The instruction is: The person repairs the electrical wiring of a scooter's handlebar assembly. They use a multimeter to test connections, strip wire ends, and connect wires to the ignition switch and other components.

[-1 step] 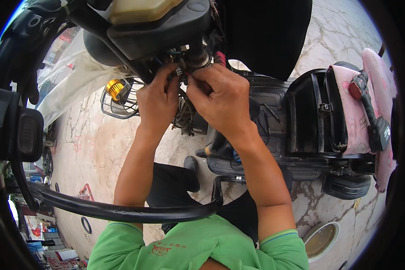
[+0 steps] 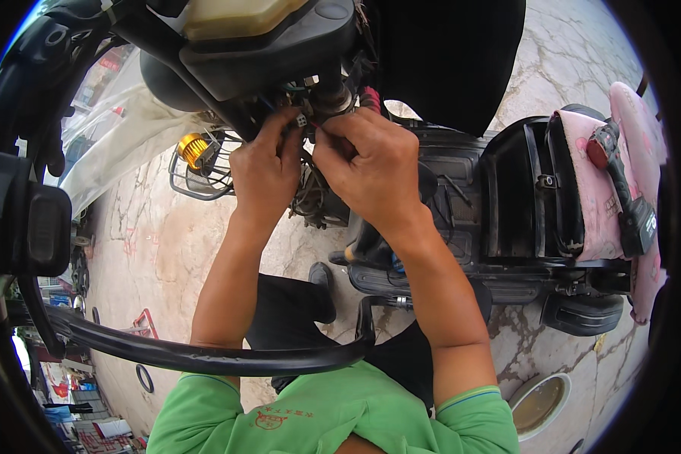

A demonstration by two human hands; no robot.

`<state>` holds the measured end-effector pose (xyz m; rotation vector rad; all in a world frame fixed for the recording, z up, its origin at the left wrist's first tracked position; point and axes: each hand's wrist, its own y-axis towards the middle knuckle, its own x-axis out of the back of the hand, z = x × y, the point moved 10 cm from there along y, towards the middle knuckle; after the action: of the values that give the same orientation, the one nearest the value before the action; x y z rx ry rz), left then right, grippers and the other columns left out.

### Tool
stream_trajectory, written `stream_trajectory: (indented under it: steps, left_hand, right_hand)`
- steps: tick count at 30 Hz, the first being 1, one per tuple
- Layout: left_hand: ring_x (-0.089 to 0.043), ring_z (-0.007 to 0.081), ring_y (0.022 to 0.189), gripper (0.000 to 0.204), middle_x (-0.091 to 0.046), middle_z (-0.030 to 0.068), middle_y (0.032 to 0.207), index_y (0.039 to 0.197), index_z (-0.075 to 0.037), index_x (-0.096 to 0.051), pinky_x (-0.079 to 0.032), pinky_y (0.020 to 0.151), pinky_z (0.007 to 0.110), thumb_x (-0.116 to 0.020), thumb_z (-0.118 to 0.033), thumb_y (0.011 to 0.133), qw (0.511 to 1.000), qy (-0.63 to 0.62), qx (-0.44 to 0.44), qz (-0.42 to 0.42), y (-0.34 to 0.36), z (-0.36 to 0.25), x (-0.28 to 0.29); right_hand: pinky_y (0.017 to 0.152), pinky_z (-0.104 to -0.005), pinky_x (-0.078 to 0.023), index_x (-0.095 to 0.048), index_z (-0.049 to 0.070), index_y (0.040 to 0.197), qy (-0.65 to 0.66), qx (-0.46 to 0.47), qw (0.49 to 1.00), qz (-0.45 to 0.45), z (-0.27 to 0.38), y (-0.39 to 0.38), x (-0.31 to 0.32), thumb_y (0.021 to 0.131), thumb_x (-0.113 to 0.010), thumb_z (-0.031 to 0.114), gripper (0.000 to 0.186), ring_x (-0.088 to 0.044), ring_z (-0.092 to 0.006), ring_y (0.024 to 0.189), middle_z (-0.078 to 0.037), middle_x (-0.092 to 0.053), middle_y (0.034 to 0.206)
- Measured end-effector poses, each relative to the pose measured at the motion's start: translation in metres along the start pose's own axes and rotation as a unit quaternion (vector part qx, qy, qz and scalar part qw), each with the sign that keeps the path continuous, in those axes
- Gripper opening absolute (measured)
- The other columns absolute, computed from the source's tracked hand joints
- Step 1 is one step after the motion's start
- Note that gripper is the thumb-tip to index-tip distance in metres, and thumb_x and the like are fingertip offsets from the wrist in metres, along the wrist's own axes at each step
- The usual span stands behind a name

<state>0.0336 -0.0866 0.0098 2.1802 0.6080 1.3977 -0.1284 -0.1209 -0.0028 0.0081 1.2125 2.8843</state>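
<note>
My left hand (image 2: 267, 163) is closed in a pinch at the front of an electric scooter, with a small white wire connector (image 2: 301, 120) at its fingertips. Close beside it, my right hand (image 2: 371, 163) pinches with thumb and curled forefinger; what lies between them is hidden, though a thin reddish wire shows just by the fingertips. Around both hands hang loose wires (image 2: 308, 198) below the steering column (image 2: 333, 98). A red-wrapped bundle (image 2: 369, 99) sticks out behind the right hand's knuckles.
The black handlebar (image 2: 204, 357) curves across below my forearms. A wire basket (image 2: 197, 189) with a gold-coloured round part (image 2: 194, 151) is at left. On the scooter's pink seat cover (image 2: 579, 151) lies a cordless power tool (image 2: 620, 185). A basin (image 2: 541, 405) stands on the cracked floor.
</note>
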Motion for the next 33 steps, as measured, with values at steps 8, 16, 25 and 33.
stream_trajectory:
  steps: [8, 16, 25, 33]
  left_hand:
    - [-0.06, 0.023, 0.048, 0.024, -0.06, 0.0105, 0.059, 0.113, -0.007, -0.071, -0.045, 0.049, 0.033, -0.069, -0.005, 0.09, 1.0, -0.009, -0.011, -0.016, -0.001, 0.004, -0.002]
    - [-0.058, 0.0221, 0.047, 0.024, -0.058, 0.0097, 0.057, 0.113, -0.008, -0.071, -0.044, 0.048, 0.033, -0.069, -0.005, 0.09, 1.0, -0.013, -0.016, -0.018, -0.001, 0.005, -0.002]
    - [-0.057, 0.022, 0.046, 0.024, -0.057, 0.0091, 0.056, 0.113, -0.008, -0.071, -0.043, 0.048, 0.033, -0.069, -0.005, 0.09, 1.0, -0.005, -0.02, -0.012, -0.001, 0.003, -0.001]
    - [-0.057, 0.0219, 0.046, 0.025, -0.057, 0.0092, 0.057, 0.114, -0.008, -0.072, -0.044, 0.048, 0.034, -0.069, -0.004, 0.09, 1.0, -0.019, -0.017, -0.009, -0.001, 0.004, -0.003]
  right_hand:
    - [0.053, -0.0356, -0.05, -0.071, 0.002, 0.083, 0.008, 0.004, 1.0, 0.001, -0.005, -0.001, -0.007, 0.079, -0.074, 0.005, 0.006, -0.062, -0.0259, 0.056, -0.011, -0.064, 0.075]
    - [0.054, -0.0364, -0.051, -0.071, 0.002, 0.084, 0.0, 0.004, 1.0, 0.002, -0.008, -0.002, -0.01, 0.077, -0.074, 0.005, 0.008, -0.063, -0.0268, 0.058, -0.011, -0.064, 0.076]
    - [0.054, -0.038, -0.052, -0.069, 0.003, 0.082, -0.016, -0.001, 1.0, 0.001, -0.007, -0.002, -0.012, 0.078, -0.073, 0.007, 0.007, -0.065, -0.0283, 0.059, -0.011, -0.065, 0.076]
    - [0.055, -0.0387, -0.053, -0.07, 0.004, 0.084, -0.033, -0.006, 0.999, 0.001, -0.012, -0.004, -0.015, 0.079, -0.074, 0.009, 0.008, -0.065, -0.0298, 0.06, -0.01, -0.066, 0.077]
